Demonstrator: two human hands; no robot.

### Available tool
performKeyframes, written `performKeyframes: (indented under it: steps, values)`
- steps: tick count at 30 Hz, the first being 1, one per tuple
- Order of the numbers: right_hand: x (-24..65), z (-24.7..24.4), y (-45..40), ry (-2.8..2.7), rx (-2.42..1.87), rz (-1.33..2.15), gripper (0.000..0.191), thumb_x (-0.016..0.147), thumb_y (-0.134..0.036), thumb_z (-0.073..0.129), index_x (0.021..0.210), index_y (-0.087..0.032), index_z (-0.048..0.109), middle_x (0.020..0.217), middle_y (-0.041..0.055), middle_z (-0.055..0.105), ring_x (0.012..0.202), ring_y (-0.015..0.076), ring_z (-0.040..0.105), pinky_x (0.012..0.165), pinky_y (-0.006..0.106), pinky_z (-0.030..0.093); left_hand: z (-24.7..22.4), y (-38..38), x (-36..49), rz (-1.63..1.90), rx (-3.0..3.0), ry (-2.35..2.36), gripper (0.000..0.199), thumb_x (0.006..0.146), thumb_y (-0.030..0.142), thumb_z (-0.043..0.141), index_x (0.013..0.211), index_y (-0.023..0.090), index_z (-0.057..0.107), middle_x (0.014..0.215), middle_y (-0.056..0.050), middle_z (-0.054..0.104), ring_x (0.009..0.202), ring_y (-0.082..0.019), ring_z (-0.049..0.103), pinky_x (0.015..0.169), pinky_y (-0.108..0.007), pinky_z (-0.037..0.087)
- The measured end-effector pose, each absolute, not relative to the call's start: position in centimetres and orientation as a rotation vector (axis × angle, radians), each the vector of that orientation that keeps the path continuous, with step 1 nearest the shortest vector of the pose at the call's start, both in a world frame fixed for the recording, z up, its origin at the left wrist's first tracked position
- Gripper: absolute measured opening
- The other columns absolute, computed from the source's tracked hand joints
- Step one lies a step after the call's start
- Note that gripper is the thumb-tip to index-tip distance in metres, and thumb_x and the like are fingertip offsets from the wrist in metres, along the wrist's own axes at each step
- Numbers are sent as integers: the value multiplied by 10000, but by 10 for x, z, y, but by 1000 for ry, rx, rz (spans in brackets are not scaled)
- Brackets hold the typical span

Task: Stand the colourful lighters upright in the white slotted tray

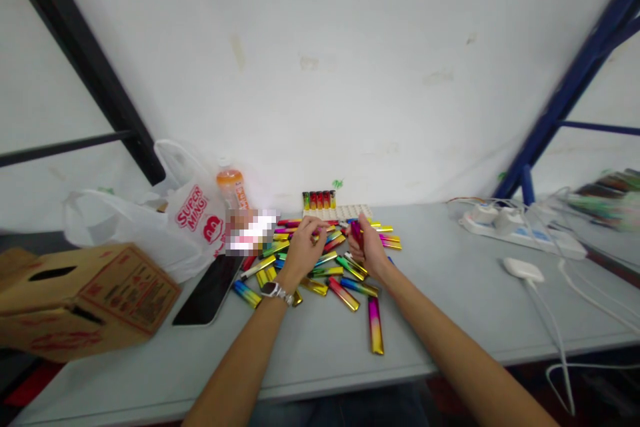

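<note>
Spread over the grey table are several shiny, colour-graded pieces [343, 293] that look like lighter casings. My right hand [371, 247] is closed around a magenta casing [357, 230], held upright over the right side of the pile. Above the pile's middle is my left hand [305, 243], its fingers curled together; what they pinch, if anything, is too small to make out. Behind both hands a cream tray with rows of holes [357, 211] lies by the wall. Several red and green casings [319, 200] stand in a row at its left end. One magenta-yellow casing [375, 325] lies apart near the front edge.
On the left are a cardboard box [125, 290], a white plastic bag [145, 233], a black phone [210, 290] and an orange drink bottle [231, 185]. To the right, a power strip [525, 233] and a white charger [523, 269] trail cables. A wall closes off the back.
</note>
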State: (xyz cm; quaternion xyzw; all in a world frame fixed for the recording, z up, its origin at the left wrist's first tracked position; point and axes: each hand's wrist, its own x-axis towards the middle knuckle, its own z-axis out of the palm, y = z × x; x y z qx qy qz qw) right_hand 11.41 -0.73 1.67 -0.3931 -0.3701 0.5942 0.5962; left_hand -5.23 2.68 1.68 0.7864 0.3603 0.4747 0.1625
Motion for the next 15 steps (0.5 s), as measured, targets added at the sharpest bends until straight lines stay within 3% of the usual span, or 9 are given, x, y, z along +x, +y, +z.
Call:
performKeyframes:
  steps: [4, 7, 10, 13, 15]
  values:
    - [116, 13, -6, -844, -983, 1377, 548, 815, -711, 519, 577, -227, 421, 387, -82, 251, 343, 65, 141, 357, 244, 72, 21, 17, -42, 1349, 2279, 925, 182, 947, 215, 496, 977, 189, 673, 998, -65, 634, 972, -186, 610, 834, -314, 520]
    - [110, 11, -3, -882, -902, 1354, 536, 812, -716, 505, 586, -231, 467, 407, -59, 339, 366, 95, 251, 361, 255, 205, 20, 9, -28, 1337, 2206, 908, 187, 915, 267, 581, 1059, 184, 667, 1039, -79, 640, 931, -185, 615, 743, -287, 524]
    - [101, 8, 0, -899, -749, 1238, 457, 812, -678, 547, 708, -235, 578, 624, -18, 590, 635, 148, 558, 588, 261, 471, 16, 4, -16, 1421, 2020, 932, 260, 872, 314, 660, 1093, 176, 655, 1048, -84, 649, 941, -189, 622, 777, -297, 527]
    - [94, 5, 0, -905, -726, 1201, 399, 818, -633, 581, 825, -239, 640, 909, -1, 696, 975, 173, 608, 845, 273, 491, 14, 5, -10, 1526, 1847, 949, 190, 877, 339, 654, 959, 169, 671, 983, -76, 650, 938, -189, 621, 819, -309, 519]
    - [92, 4, -2, -924, -767, 1269, 413, 828, -631, 566, 911, -237, 658, 994, 11, 704, 972, 185, 608, 810, 287, 495, 15, 5, -11, 1582, 1780, 920, 196, 881, 362, 646, 897, 168, 667, 987, -78, 644, 956, -191, 619, 821, -306, 517]
